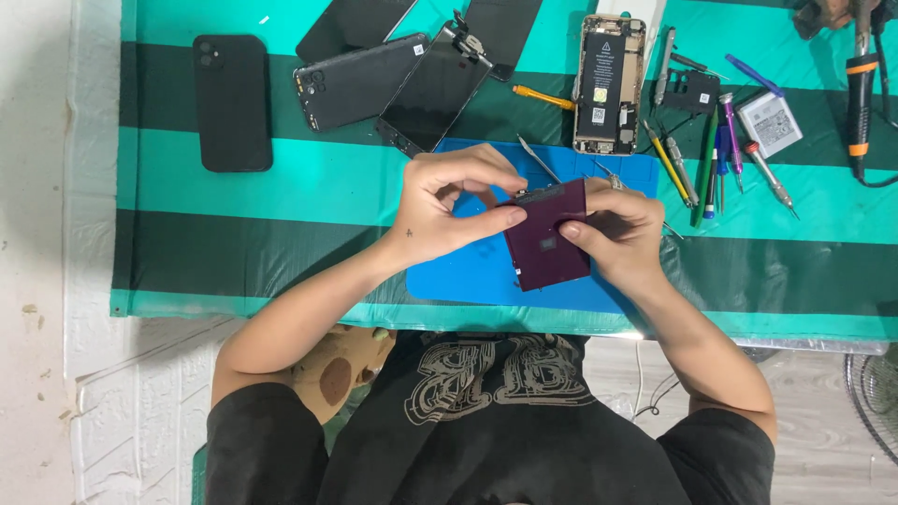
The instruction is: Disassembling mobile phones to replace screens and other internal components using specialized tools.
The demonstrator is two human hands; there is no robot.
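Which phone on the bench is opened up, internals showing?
The gold-framed phone at top centre-right: battery and boards exposed. The other phones show only closed dark backs or screens.

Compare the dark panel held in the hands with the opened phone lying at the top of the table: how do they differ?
The dark panel is lifted above the blue mat, gripped by the left hand and the right hand; the opened phone lies untouched on the striped cover. The panel shows a plain dark purple face; the phone shows its battery and inner parts. Both are flat rectangles.
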